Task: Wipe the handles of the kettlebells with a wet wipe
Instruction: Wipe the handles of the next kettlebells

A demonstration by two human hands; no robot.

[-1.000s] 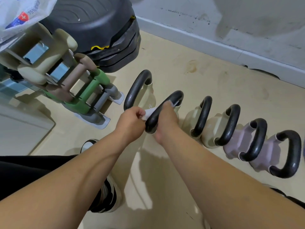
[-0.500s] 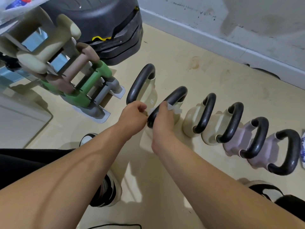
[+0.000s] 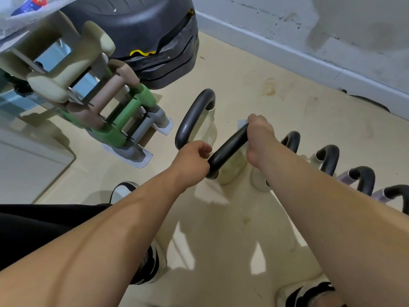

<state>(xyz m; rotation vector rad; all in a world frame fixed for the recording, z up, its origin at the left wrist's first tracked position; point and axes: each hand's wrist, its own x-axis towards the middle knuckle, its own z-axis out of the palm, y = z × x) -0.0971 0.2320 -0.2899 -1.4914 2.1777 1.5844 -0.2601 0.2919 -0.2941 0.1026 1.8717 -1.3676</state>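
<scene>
Several kettlebells with black handles stand in a row on the beige floor. My left hand (image 3: 194, 160) grips the near end of the second kettlebell's handle (image 3: 228, 149), its cream body below. At the far end of that handle my right hand (image 3: 259, 138) is closed around the bar, with a corner of the white wet wipe (image 3: 242, 122) sticking out beyond the fingers. The first kettlebell (image 3: 194, 116) stands just left of it, untouched. Further kettlebells (image 3: 329, 158) run off to the right, partly hidden by my right forearm.
A dumbbell rack (image 3: 106, 111) with cream, brown, green and grey dumbbells stands at the left. A black step platform (image 3: 143, 36) sits behind it. The grey wall and skirting (image 3: 309, 63) run along the back. My shoes (image 3: 309, 293) are on the floor near the bottom.
My right hand has slid with the wipe from the near part of the second handle up to its far end. My left hand stayed at the near end.
</scene>
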